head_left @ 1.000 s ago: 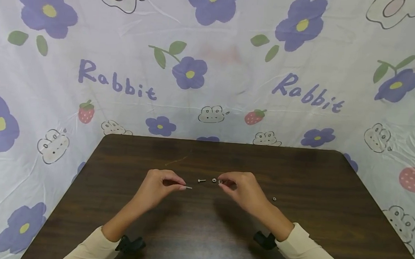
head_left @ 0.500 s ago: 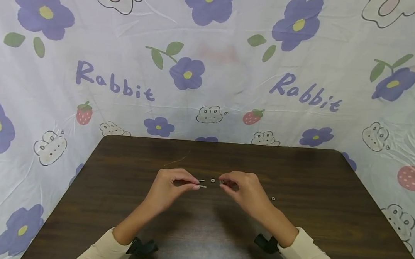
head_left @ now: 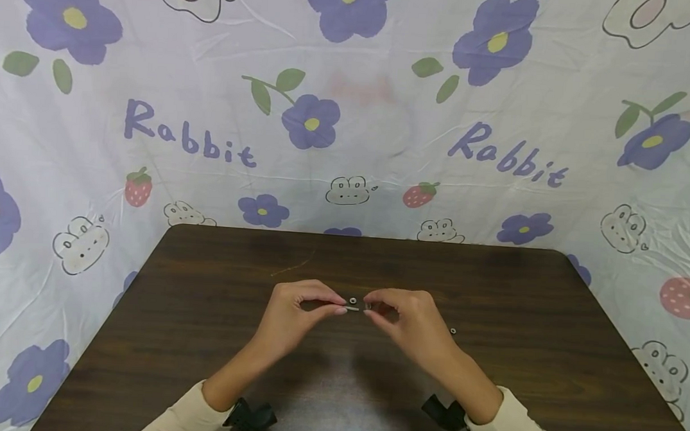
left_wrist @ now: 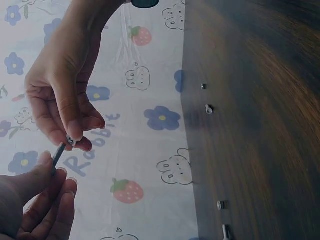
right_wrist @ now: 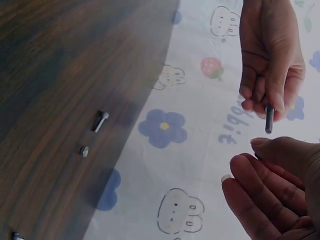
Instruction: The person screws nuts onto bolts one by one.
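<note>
The left hand [head_left: 296, 308] pinches a bolt [left_wrist: 59, 153] with its shaft projecting, presumably to leave the threads free; the right hand [head_left: 411, 313] pinches a small nut [left_wrist: 71, 141] near the bolt's tip, probably by its edge to keep the hole exposed. The left wrist view resolves the threads, indistinct in the head view. The right wrist view shows a second bolt [right_wrist: 101, 121] on the tabletop [right_wrist: 55, 75], not visible in the head view, beside a loose nut [right_wrist: 84, 150].

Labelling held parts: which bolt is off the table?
The held bolt, pinched in the left grip, threads showing. The loose bolt lies on the table, gripped by nothing.
</note>
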The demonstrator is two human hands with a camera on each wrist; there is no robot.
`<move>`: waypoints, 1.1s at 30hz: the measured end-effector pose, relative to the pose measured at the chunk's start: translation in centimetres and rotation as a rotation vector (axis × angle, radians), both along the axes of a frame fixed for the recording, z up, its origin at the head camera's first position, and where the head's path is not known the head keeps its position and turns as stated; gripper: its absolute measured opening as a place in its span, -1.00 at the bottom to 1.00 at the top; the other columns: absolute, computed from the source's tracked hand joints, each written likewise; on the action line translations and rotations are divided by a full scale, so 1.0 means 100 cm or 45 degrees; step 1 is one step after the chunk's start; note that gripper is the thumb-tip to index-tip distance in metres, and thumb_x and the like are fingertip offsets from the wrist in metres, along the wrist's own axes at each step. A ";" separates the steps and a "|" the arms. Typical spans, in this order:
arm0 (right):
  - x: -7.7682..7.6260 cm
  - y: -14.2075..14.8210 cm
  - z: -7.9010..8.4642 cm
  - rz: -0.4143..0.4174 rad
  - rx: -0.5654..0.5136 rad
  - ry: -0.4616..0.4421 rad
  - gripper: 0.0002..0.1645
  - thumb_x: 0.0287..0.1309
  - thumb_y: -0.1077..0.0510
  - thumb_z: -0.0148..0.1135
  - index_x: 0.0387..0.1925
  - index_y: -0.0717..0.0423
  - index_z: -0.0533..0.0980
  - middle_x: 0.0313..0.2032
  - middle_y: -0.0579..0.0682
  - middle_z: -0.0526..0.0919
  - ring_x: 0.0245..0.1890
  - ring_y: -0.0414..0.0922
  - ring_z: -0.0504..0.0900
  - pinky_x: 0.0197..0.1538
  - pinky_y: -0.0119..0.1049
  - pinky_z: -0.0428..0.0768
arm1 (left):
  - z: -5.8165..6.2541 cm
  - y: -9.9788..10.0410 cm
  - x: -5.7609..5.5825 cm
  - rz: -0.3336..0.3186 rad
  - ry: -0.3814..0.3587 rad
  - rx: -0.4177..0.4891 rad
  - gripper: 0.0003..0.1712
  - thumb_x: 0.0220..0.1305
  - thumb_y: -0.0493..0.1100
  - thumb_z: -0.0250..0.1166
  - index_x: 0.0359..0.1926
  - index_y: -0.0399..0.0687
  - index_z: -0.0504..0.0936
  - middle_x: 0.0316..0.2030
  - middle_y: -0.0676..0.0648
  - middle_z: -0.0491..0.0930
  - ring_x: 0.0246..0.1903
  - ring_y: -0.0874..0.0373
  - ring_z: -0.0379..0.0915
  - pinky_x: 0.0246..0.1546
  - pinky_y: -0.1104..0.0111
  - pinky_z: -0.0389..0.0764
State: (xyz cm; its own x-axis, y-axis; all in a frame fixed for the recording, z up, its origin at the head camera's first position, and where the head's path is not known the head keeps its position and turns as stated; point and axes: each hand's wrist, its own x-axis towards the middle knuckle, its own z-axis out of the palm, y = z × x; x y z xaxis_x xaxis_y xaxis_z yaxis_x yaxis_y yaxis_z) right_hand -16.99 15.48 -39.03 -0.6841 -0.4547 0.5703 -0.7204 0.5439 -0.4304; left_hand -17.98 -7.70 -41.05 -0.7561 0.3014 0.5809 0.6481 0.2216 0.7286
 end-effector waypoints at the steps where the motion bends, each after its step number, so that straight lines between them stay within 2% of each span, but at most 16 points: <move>1: 0.001 0.000 0.001 0.000 0.003 -0.009 -0.79 0.03 0.34 0.55 -0.24 0.17 0.72 -0.30 -0.02 0.79 -0.42 -0.28 0.71 -0.33 -0.41 0.70 | 0.000 0.001 0.000 -0.008 -0.001 0.008 -0.92 0.16 -0.22 0.52 -0.29 -0.02 0.84 -0.33 0.13 0.75 -0.28 0.23 0.69 -0.20 0.29 0.72; 5: 0.005 -0.002 0.003 0.002 -0.002 -0.020 -0.78 0.03 0.34 0.55 -0.24 0.17 0.72 -0.31 -0.03 0.79 -0.42 -0.27 0.73 -0.30 -0.42 0.71 | 0.001 0.005 0.002 -0.014 0.005 0.031 -0.93 0.16 -0.22 0.51 -0.29 -0.03 0.84 -0.34 0.12 0.75 -0.28 0.22 0.69 -0.21 0.34 0.71; 16: 0.008 -0.002 0.003 0.042 -0.101 0.039 -0.77 0.05 0.32 0.54 -0.21 0.17 0.73 -0.28 -0.04 0.80 -0.37 -0.25 0.74 -0.33 -0.42 0.70 | 0.000 0.009 0.003 0.013 0.018 0.053 -0.93 0.15 -0.20 0.51 -0.30 -0.04 0.84 -0.35 0.12 0.75 -0.28 0.23 0.69 -0.22 0.37 0.70; 23: 0.006 -0.002 -0.002 0.075 -0.224 0.101 -0.77 0.00 0.32 0.56 -0.23 0.16 0.75 -0.28 -0.07 0.80 -0.31 -0.20 0.77 -0.29 -0.42 0.71 | 0.000 0.010 0.006 0.022 -0.040 0.102 -0.93 0.19 -0.18 0.50 -0.29 -0.02 0.84 -0.33 0.12 0.75 -0.27 0.20 0.69 -0.18 0.33 0.70; 33: 0.005 -0.005 -0.005 0.081 -0.361 0.079 -0.72 -0.04 0.35 0.57 -0.21 0.15 0.77 -0.27 -0.06 0.81 -0.26 -0.14 0.79 -0.16 -0.48 0.69 | 0.003 0.012 0.008 0.040 -0.103 0.182 -0.94 0.17 -0.19 0.52 -0.30 -0.02 0.84 -0.33 0.09 0.76 -0.28 0.15 0.70 -0.24 0.25 0.71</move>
State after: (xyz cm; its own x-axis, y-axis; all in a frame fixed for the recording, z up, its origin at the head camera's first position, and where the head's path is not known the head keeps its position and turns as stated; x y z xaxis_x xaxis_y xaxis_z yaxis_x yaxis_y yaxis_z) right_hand -16.47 14.99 -39.51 -0.6192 -0.3120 0.7206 -0.7788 0.3612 -0.5128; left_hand -17.13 -6.53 -40.74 -0.8098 0.1959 0.5531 0.5806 0.1314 0.8035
